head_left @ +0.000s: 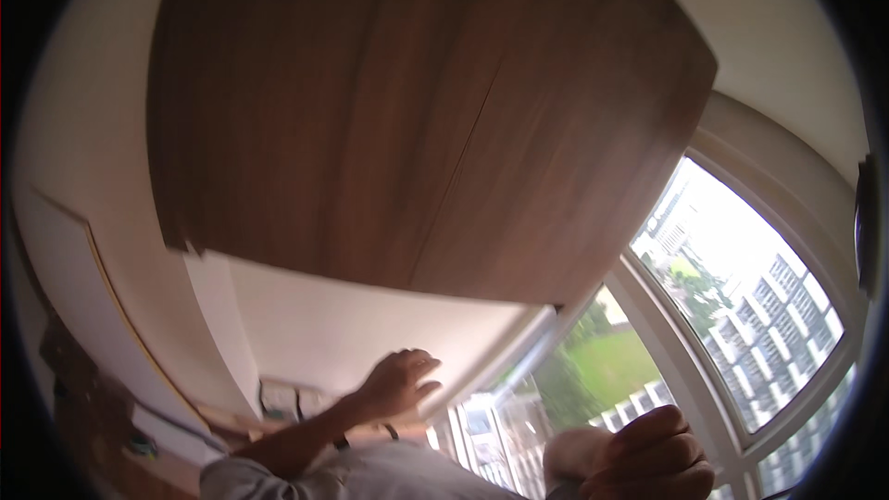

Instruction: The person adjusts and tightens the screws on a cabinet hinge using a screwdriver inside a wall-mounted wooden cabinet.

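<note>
A large brown wooden cabinet (370,111) with a thin seam between two door panels fills the upper middle of the head view. Below its lower edge, my left hand (398,384) is raised, thumb and fingers apart, with nothing visible in it and a gap between it and the wood. At the lower right, in front of the window, my right hand (657,458) is closed in a fist. Its curled fingers hide whatever it may hold. A light grey sleeve (245,480) covers my left upper arm.
A white-framed window (732,287) stands on the right, with buildings and green grass outside. Pale wall (315,324) shows under the cabinet. Blurred dark and brown items (93,407) lie at the lower left. A dark object (867,222) sits at the right rim.
</note>
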Available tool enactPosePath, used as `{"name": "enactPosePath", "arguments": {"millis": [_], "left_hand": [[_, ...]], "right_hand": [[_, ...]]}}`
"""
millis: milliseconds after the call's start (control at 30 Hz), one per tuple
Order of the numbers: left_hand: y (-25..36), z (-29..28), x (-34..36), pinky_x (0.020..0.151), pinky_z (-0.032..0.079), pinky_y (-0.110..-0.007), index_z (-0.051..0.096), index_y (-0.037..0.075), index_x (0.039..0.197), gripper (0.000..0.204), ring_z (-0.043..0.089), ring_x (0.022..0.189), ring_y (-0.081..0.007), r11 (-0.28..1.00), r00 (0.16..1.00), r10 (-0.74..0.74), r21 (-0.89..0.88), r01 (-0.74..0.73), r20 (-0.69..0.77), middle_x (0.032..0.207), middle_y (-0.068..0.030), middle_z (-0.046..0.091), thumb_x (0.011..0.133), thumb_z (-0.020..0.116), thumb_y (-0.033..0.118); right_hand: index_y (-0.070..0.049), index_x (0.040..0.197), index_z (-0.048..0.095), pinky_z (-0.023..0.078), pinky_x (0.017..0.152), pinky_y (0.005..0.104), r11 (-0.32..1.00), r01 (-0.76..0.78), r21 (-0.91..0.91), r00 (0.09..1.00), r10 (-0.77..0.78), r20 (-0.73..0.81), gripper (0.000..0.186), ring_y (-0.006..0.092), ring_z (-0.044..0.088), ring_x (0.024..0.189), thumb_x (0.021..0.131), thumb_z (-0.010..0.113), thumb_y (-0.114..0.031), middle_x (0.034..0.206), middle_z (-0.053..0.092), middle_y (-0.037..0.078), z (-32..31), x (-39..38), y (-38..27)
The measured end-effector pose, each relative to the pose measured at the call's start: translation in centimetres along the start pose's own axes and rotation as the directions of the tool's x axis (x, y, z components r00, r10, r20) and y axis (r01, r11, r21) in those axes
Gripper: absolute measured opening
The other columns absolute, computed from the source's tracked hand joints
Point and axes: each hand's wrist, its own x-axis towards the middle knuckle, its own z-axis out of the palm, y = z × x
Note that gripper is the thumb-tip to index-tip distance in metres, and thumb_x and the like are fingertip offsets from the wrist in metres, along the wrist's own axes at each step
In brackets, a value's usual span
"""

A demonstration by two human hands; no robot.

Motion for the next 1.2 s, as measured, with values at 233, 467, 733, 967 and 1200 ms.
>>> {"name": "enactPosePath", "arguments": {"millis": [233, 467, 733, 967, 1200], "left_hand": [[-2.3, 3.9, -6.3, 0.085, 0.054, -0.046, 0.072, 0.003, 0.108, 0.032, 0.068, 0.097, -0.0390, 0.941, 0.873, -0.254, -0.104, 0.323, 0.416, 0.102, -0.0204, 0.071, 0.091, 0.070, 0.029], [-1.1, 6.6, -6.2, 0.075, 0.054, -0.047, 0.070, 0.001, 0.097, 0.032, 0.071, 0.084, -0.0384, 0.832, 0.904, -0.298, -0.381, 0.404, 0.307, 0.086, -0.0227, 0.071, 0.091, 0.073, 0.032], [2.8, -1.1, 4.0, 0.072, 0.059, -0.032, 0.067, -0.005, 0.113, 0.024, 0.076, 0.083, -0.0215, 0.697, 0.880, -0.427, -0.696, 0.173, -0.209, 0.091, -0.0161, 0.075, 0.099, 0.069, 0.014], [4.3, -2.1, 9.7, 0.079, 0.064, -0.035, 0.067, -0.006, 0.113, 0.022, 0.075, 0.087, -0.0182, 0.379, 0.800, -0.537, -0.924, -0.054, -0.267, 0.094, -0.0137, 0.075, 0.104, 0.060, 0.013], [4.1, -2.7, 10.8, 0.077, 0.063, -0.031, 0.068, -0.004, 0.104, 0.019, 0.075, 0.084, -0.0164, 0.411, 0.775, -0.558, -0.910, -0.053, -0.297, 0.089, -0.0104, 0.075, 0.104, 0.062, 0.014]], "right_hand": [[-0.002, 0.078, 0.061, 0.053, 0.086, 0.0276, 0.985, -0.118, 0.124, 0.993, 0.114, 0.039, 0.017, 0.0141, 0.061, 0.054, 0.093, 0.069, 0.000, 0.066, 0.069, 0.009, 0.2, -1.0, -0.3], [-0.002, 0.103, 0.063, 0.050, 0.065, 0.0369, 0.957, -0.214, -0.194, 0.977, 0.207, -0.054, 0.025, 0.0184, 0.063, 0.068, 0.104, 0.058, -0.027, 0.090, 0.065, 0.008, 5.5, 1.9, -2.1], [-0.002, 0.106, 0.063, 0.054, 0.070, 0.0389, 0.930, -0.357, -0.084, 0.907, 0.367, 0.208, 0.025, 0.0208, 0.064, 0.069, 0.105, 0.057, -0.026, 0.093, 0.066, 0.009, 4.0, 2.5, -0.5], [0.009, 0.092, 0.069, 0.049, 0.055, 0.0363, 0.879, -0.221, -0.422, 0.952, 0.288, 0.100, 0.041, 0.0267, 0.061, 0.074, 0.097, 0.053, -0.028, 0.084, 0.068, 0.024, 3.6, 0.0, 6.2], [0.006, 0.114, 0.070, 0.059, 0.076, 0.0302, 0.239, -0.951, 0.197, 0.223, 0.970, -0.102, 0.025, 0.0193, 0.072, 0.083, 0.101, 0.066, -0.016, 0.099, 0.075, 0.014, 2.9, -11.6, 14.1]]}}
